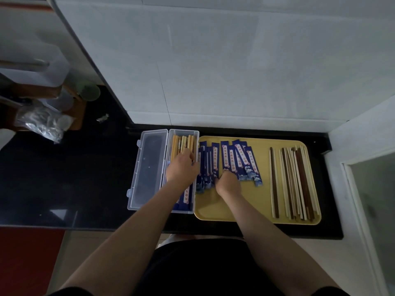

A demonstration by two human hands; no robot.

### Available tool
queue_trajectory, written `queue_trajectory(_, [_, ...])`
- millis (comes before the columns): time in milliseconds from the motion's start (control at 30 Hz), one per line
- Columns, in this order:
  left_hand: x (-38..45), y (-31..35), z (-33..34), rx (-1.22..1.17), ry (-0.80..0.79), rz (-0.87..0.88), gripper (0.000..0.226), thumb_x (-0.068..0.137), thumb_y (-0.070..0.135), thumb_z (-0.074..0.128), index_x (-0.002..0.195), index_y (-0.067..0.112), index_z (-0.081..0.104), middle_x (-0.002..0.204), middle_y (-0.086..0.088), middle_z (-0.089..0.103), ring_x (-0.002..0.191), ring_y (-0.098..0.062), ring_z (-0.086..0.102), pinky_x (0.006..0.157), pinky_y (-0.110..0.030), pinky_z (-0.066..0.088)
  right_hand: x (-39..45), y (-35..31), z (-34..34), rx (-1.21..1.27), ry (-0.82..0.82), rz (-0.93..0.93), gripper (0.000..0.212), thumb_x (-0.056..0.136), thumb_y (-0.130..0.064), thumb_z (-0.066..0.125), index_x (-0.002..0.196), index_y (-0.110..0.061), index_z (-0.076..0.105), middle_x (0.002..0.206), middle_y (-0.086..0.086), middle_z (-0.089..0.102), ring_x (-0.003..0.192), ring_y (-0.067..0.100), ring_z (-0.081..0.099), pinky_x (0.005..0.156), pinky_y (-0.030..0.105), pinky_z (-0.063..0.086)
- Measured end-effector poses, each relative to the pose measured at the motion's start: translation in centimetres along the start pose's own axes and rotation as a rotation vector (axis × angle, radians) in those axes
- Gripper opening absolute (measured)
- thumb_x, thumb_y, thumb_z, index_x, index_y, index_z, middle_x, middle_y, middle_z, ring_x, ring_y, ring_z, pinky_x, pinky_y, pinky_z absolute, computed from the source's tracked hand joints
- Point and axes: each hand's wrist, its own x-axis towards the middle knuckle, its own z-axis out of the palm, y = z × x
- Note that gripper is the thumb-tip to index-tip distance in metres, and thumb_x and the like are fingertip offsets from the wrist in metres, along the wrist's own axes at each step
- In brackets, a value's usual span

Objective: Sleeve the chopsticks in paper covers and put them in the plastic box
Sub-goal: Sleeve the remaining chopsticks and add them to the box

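Black counter (pixel 64 178), big and shiny. Yellow tray (pixel 265 210) on it, with blue paper covers (pixel 235 161) and bare chopsticks (pixel 292 180). Clear plastic box (pixel 147 167) just beside, lid open, sleeved chopsticks (pixel 181 144) inside. Left hand (pixel 181 169) down in the box, fingers curled on those. Right hand (pixel 228 184) on the covers; open or pinching, cannot tell.

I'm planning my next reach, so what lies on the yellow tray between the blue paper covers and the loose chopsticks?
In the head view, only bare yellow plastic tray separates the blue paper covers from the loose brown and pale chopsticks.
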Motion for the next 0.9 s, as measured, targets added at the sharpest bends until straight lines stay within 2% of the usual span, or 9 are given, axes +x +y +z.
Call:
queue_trajectory(133, [-0.8,1.7,1.0,-0.021,0.053,0.143,0.008,0.094,0.014,0.052,0.091,0.019,0.056,0.081,0.004,0.056,0.071,-0.016,0.058,0.058,-0.032,0.052,0.0,-0.1,-0.3,0.068,0.039,-0.026,0.043,0.103,-0.031,0.053,0.138,-0.007,0.044,0.106,0.008,0.066,0.076,0.021,0.061,0.054,0.031,0.043])
queue_trajectory(200, [-1.2,2.9,2.0,-0.008,-0.005,0.196,0.013,0.096,0.010,0.049,0.100,0.016,0.060,0.095,0.000,0.061,0.080,-0.016,0.060,0.069,-0.034,0.056,0.0,-0.2,-0.1,0.038,0.073,-0.066,0.047,0.104,-0.033,0.050,0.141,-0.006,0.037,0.111,0.010,0.066,0.087,0.025,0.065,0.059,0.032,0.042])
queue_trajectory(300, [-1.3,4.1,4.1,0.043,-0.202,0.126,0.044,0.096,0.007,0.050,0.139,0.015,0.046,0.138,-0.006,0.049,0.122,-0.020,0.051,0.100,-0.036,0.047,0.0,-0.4,0.0,-0.044,0.087,-0.093,0.043,0.105,-0.023,0.045,0.142,-0.003,0.036,0.118,0.011,0.066,0.102,0.028,0.066,0.074,0.040,0.051])
queue_trajectory(367, [-1.2,4.5,5.1,0.046,-0.280,0.039,0.056,0.096,0.008,0.049,0.149,0.014,0.032,0.149,-0.010,0.036,0.138,-0.027,0.037,0.110,-0.042,0.038,0.1,-0.4,-0.1,-0.101,0.089,-0.115,0.038,0.105,-0.020,0.046,0.137,-0.001,0.041,0.118,0.012,0.067,0.105,0.028,0.067,0.079,0.039,0.053])
queue_trajectory(533, [-0.8,4.5,6.9,0.148,-0.306,-0.045,0.058,0.098,0.014,0.045,0.152,0.017,0.024,0.156,-0.013,0.027,0.144,-0.036,0.024,0.114,-0.049,0.032,0.5,0.1,-1.0,-0.007,0.063,-0.125,0.024,0.104,-0.019,0.049,0.120,-0.002,0.054,0.110,0.013,0.069,0.101,0.030,0.068,0.073,0.037,0.048])
queue_trajectory(633, [-0.4,4.6,7.2,0.150,-0.319,-0.035,0.060,0.099,0.018,0.046,0.154,0.017,0.022,0.157,-0.013,0.024,0.144,-0.037,0.024,0.113,-0.049,0.031,0.6,1.0,-2.1,0.136,0.172,-0.109,0.023,0.101,-0.022,0.053,0.118,-0.005,0.052,0.107,0.011,0.066,0.097,0.030,0.066,0.067,0.034,0.044])
queue_trajectory(700, [-0.2,4.6,7.5,0.190,-0.350,-0.028,0.061,0.099,0.017,0.047,0.154,0.017,0.022,0.159,-0.012,0.020,0.145,-0.038,0.021,0.114,-0.049,0.031,0.6,2.4,-3.5,0.129,0.310,-0.071,0.032,0.098,-0.024,0.059,0.123,-0.007,0.048,0.116,0.011,0.059,0.104,0.027,0.062,0.072,0.035,0.047])
queue_trajectory(767, [-0.3,4.8,7.9,0.247,-0.386,-0.024,0.061,0.099,0.016,0.045,0.155,0.017,0.022,0.162,-0.010,0.012,0.147,-0.039,0.013,0.116,-0.049,0.028,1.2,4.2,-4.7,0.047,0.370,0.021,0.046,0.094,-0.026,0.065,0.131,-0.007,0.044,0.127,0.014,0.051,0.116,0.028,0.054,0.088,0.038,0.049])
queue_trajectory(900, [-0.4,5.6,8.7,0.308,-0.387,-0.012,0.054,0.097,0.018,0.044,0.149,0.017,0.032,0.160,-0.007,0.013,0.145,-0.037,0.014,0.113,-0.051,0.030,2.3,6.5,-5.5,-0.059,0.259,0.127,0.057,0.093,-0.033,0.067,0.137,-0.007,0.042,0.136,0.016,0.047,0.126,0.032,0.047,0.098,0.044,0.044])
